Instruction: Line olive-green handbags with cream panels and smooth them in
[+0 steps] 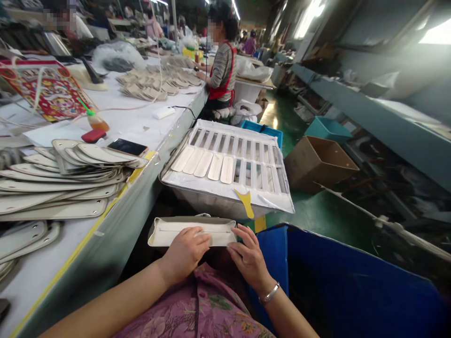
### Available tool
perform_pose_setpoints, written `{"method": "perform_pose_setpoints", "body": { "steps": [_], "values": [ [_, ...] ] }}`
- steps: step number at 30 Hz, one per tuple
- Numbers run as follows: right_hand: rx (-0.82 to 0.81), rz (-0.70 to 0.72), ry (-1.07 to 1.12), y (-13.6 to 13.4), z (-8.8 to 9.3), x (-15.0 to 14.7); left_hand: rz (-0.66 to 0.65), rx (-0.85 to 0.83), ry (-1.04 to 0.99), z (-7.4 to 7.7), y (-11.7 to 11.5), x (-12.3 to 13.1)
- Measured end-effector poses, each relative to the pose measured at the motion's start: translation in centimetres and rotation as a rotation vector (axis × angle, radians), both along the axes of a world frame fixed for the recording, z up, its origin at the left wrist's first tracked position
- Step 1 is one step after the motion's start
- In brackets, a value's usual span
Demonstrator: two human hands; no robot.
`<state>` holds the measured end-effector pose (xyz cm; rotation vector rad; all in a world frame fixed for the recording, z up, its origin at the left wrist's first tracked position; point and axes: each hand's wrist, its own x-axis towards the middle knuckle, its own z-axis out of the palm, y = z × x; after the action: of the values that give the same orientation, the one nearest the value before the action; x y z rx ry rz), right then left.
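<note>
A long cream bag piece (169,231), box-like with folded corners and a dark line along its face, lies across my lap. My left hand (188,249) rests on its middle, fingers stretched out flat over the surface. At its right end my right hand (247,256) grips the corner between bent fingers and thumb. The underside of the piece is hidden. Just beyond it, a white slatted rack (259,190) carries several cream strips (202,163) in a row. A yellow Y-shaped tool (245,203) lies on the rack's near edge.
On the left table (141,192) are stacked cream panels (70,183), a phone (127,147) and a glue bottle (97,122). A blue bin (345,277) stands close on my right, a cardboard box (319,162) beyond it. A co-worker (222,65) sits farther along the table.
</note>
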<state>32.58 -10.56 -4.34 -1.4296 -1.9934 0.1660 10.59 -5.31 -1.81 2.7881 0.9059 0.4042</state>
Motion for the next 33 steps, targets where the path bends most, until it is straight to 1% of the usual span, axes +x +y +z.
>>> {"method": "perform_pose_setpoints", "body": {
  "steps": [3, 5, 7, 10, 12, 15, 18, 20, 22, 25, 28, 30, 31, 33],
  "values": [
    [0.029, -0.016, -0.023, 0.1, 0.5, -0.5, -0.005, 0.031, -0.015, -0.4, -0.3, 0.0],
    [0.032, -0.049, -0.039, 0.0, 0.6, -1.0, 0.004, 0.020, -0.026, -0.5, -0.3, 0.2],
    [0.024, -0.097, -0.051, -0.1, 0.5, -1.6, 0.058, -0.043, -0.051, -0.2, -0.1, 0.6],
    [0.012, -0.156, -0.059, -0.5, 0.1, -2.1, 0.186, -0.182, -0.088, 0.6, 0.3, 1.6],
    [0.021, -0.172, -0.053, -0.8, -0.3, -2.1, 0.228, -0.242, -0.090, 1.2, 0.5, 2.0],
    [0.049, -0.163, -0.036, -1.3, -1.0, -1.9, 0.214, -0.269, -0.083, 1.5, 0.7, 2.3],
    [0.046, -0.164, -0.016, -1.4, -1.1, -1.7, 0.201, -0.260, -0.074, 1.5, 0.8, 2.3],
    [0.009, -0.185, -0.007, -1.2, -0.9, -1.8, 0.212, -0.249, -0.051, 1.5, 1.0, 2.5],
    [-0.065, -0.224, 0.027, -0.8, -0.6, -2.0, 0.225, -0.241, -0.018, 1.5, 1.1, 2.8],
    [-0.212, -0.298, 0.159, 0.1, -0.6, -2.3, 0.242, -0.213, 0.026, 1.5, 1.2, 3.3],
    [-0.279, -0.355, 0.293, 0.6, -0.8, -2.5, 0.251, -0.172, 0.075, 1.4, 1.1, 3.4],
    [-0.247, -0.384, 0.313, 0.4, -1.0, -2.7, 0.244, -0.149, 0.103, 1.3, 1.0, 3.4],
    [-0.204, -0.399, 0.285, 0.1, -1.0, -2.9, 0.239, -0.139, 0.112, 1.3, 0.9, 3.4],
    [-0.078, -0.395, 0.143, -0.9, -1.0, -3.3, 0.232, -0.127, 0.117, 1.3, 0.8, 3.5]
  ]
}}
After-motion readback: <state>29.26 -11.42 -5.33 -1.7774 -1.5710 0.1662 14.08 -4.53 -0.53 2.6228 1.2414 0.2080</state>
